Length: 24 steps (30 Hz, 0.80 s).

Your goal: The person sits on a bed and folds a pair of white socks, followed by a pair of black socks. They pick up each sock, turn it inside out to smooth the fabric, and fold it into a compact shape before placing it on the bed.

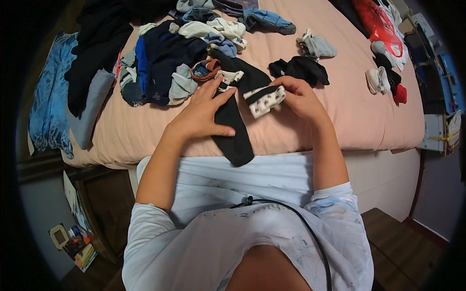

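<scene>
My right hand (302, 101) pinches a small spotted sock (265, 103), white with dark spots and a black band, and holds it just over the bed's near part. My left hand (205, 110) lies with fingers spread on a long black sock (234, 138), whose toe points toward me. White patterned fabric (229, 76) shows at that sock's far end, beside my left fingertips. Another black sock (247, 72) stretches out behind, between my hands. Touching distance from my left fingers is a rust-and-blue rolled piece of cloth (206, 69).
A pink-sheeted bed (354, 114) carries everything. Piled socks and dark clothes (167, 58) lie at left, with folded grey cloth (91, 109) and blue patterned fabric (48, 97) beyond. A black bundle (303, 69) and grey sock bundle (315, 45) sit behind my right hand. At far right is a red plastic bag (376, 24).
</scene>
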Motion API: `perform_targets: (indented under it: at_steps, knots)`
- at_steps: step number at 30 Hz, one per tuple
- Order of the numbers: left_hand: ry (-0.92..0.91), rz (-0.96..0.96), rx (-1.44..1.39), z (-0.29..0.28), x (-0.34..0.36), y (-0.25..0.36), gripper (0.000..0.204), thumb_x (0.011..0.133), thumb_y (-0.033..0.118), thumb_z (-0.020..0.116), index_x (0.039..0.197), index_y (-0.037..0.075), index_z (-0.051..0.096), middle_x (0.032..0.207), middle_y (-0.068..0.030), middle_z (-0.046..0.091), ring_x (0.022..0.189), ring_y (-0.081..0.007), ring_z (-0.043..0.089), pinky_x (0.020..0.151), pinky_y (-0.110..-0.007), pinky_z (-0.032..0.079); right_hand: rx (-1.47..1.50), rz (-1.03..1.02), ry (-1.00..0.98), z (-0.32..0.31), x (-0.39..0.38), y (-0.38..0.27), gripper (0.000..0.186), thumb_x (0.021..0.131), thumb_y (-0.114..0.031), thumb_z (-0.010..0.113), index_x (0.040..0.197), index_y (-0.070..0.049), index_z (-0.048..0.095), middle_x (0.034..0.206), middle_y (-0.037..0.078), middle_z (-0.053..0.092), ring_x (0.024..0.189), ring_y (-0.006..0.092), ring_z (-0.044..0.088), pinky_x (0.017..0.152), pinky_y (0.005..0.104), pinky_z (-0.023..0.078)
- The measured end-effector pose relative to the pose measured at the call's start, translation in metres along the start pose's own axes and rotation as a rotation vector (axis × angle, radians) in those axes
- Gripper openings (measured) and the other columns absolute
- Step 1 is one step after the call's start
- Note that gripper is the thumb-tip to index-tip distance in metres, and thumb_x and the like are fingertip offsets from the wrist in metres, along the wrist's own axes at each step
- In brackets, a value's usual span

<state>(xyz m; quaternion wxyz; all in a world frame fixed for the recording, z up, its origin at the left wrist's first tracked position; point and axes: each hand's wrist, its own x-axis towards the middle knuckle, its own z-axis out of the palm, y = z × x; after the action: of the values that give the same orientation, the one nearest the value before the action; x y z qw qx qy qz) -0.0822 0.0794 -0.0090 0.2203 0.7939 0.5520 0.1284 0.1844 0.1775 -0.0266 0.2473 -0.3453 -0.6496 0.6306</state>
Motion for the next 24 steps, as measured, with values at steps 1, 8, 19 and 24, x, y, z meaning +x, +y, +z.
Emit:
perform_targets:
  at_steps: [1, 8, 19, 24]
  knots:
    - [0.026, 0.011, -0.066, 0.001, 0.001, -0.004, 0.087, 0.068, 0.03, 0.079, 0.143, 0.014, 0.037, 0.149, -0.0212, 0.025, 0.137, -0.0389, 0.023, 0.112, -0.042, 0.023, 0.13, 0.058, -0.003, 0.0, 0.0, -0.004, 0.019, 0.087, -0.001, 0.053, 0.104, -0.001, 0.063, 0.094, -0.001, 0.063, 0.085, 0.0051, 0.056, 0.074, 0.0195, 0.044]
    - [0.374, -0.416, -0.22, 0.013, 0.017, 0.0, 0.047, 0.08, 0.014, 0.068, 0.119, -0.005, 0.051, 0.103, -0.0155, 0.062, 0.086, -0.0231, 0.06, 0.076, -0.033, 0.048, 0.949, -0.107, 0.147, -0.002, 0.0, -0.015, 0.022, 0.095, -0.025, 0.049, 0.102, -0.007, 0.059, 0.075, 0.002, 0.06, 0.052, 0.0091, 0.051, 0.046, 0.0216, 0.04]
    - [0.25, -0.521, -1.276, 0.012, 0.02, -0.023, 0.022, 0.097, 0.017, 0.05, 0.107, 0.001, 0.062, 0.087, -0.0016, 0.066, 0.072, -0.0079, 0.06, 0.064, -0.022, 0.049, 1.317, 0.373, 0.201, -0.009, 0.013, -0.005, 0.027, 0.096, -0.022, 0.042, 0.102, -0.001, 0.059, 0.067, 0.005, 0.061, 0.049, 0.0113, 0.053, 0.049, 0.0259, 0.048]
    - [0.219, -0.522, -1.19, 0.023, 0.019, -0.042, 0.023, 0.097, 0.018, 0.048, 0.109, 0.002, 0.061, 0.09, -0.0017, 0.066, 0.074, -0.008, 0.06, 0.067, -0.023, 0.049, -0.237, 0.253, 0.308, -0.034, 0.006, 0.011, 0.02, 0.093, -0.021, 0.053, 0.078, -0.008, 0.058, 0.069, -0.004, 0.052, 0.061, 0.0077, 0.048, 0.055, 0.0238, 0.04]
